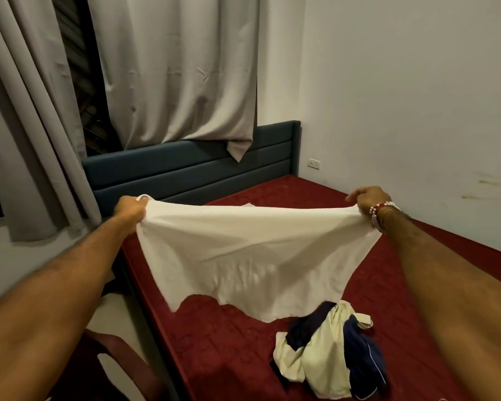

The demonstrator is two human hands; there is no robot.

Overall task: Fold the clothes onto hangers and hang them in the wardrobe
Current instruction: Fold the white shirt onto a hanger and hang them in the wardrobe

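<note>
Dim, warm indoor light; wide-angle view.
Yellowish, even cast, no glare, shadows weak and diffuse. Thin white cloth garment [252,250] is the brightest area; dark red quilted bedcover [214,357] reads murky beneath it. Grey pleated curtains [174,68] bow near the left edge, the gap between them black. Lower corners slightly soft.

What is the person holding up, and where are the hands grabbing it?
A white garment, stretched out above the red bed. The left hand grips its top left corner and the right hand grips its top right corner.
</note>
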